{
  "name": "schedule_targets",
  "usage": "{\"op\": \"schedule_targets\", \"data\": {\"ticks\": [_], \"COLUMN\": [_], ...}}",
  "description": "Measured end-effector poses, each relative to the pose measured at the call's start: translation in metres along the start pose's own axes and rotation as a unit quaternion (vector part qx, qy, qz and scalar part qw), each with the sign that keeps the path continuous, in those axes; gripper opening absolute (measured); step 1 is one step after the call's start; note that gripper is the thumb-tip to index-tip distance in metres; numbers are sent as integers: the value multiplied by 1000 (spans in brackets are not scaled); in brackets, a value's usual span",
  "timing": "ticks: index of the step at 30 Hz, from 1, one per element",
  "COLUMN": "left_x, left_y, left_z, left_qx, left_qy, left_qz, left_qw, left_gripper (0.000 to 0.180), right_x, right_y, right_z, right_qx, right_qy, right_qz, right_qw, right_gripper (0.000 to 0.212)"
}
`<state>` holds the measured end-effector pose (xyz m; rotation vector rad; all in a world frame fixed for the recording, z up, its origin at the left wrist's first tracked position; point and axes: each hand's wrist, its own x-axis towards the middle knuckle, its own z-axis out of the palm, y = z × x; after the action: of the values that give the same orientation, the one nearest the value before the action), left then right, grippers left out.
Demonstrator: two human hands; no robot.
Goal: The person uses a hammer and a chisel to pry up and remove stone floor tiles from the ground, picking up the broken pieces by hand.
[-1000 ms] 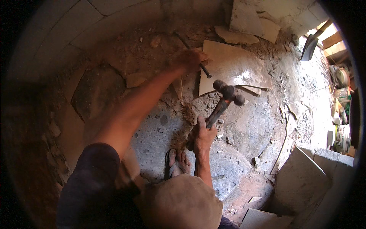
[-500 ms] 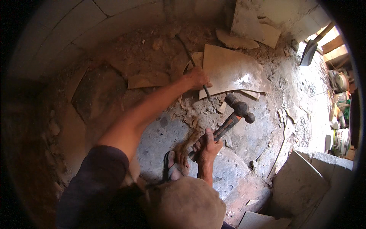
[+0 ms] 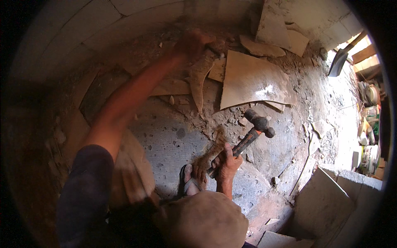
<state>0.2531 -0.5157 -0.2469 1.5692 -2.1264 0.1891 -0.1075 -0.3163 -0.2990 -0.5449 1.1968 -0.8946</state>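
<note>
My left hand [image 3: 193, 44], smeared by motion, is stretched out to the far dirt strip beside the wall. It is closed around a dark, thin chisel [image 3: 214, 51]; only the end pointing right shows clearly. Nearer to me, my right hand [image 3: 228, 164] grips a ball-peen hammer [image 3: 259, 122] by its black and orange handle, head up and to the right, above the rubble. A large broken tile slab [image 3: 252, 80] lies beyond the hammer. Left of it stands a narrow curved tile shard [image 3: 199, 89]. Bared grey mortar [image 3: 169, 144] with a grid pattern spreads below.
My sandalled foot [image 3: 192, 182] is beside the right hand. More tile pieces lean on the far wall [image 3: 271, 27]. A shovel [image 3: 340, 60] stands at the far right, above buckets and clutter [image 3: 369, 124]. Grey slabs [image 3: 324, 198] stand at the near right.
My left hand has moved away and to the left with the chisel, off the large slab's edge toward the wall. My right hand and the hammer have hardly moved.
</note>
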Motion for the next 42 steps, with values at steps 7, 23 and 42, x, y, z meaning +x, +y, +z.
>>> {"op": "schedule_targets", "data": {"ticks": [7, 23, 42], "left_x": [-8, -49, -68], "left_y": [38, -10, -23], "left_z": [38, 23, -10], "left_qx": [-158, -120, -103], "left_qy": [173, 107, 189], "left_qz": [-124, -222, -252], "left_qw": [964, 962, 943], "left_gripper": [38, 46, 61], "right_x": [-4, -6, -14], "right_y": [23, 38, 27], "right_z": [0, 10, 30], "right_qx": [-48, -72, -30], "right_qy": [-18, -23, -49], "right_qz": [5, 7, 20], "right_qw": [999, 997, 998], "right_gripper": [28, 31, 28]}}
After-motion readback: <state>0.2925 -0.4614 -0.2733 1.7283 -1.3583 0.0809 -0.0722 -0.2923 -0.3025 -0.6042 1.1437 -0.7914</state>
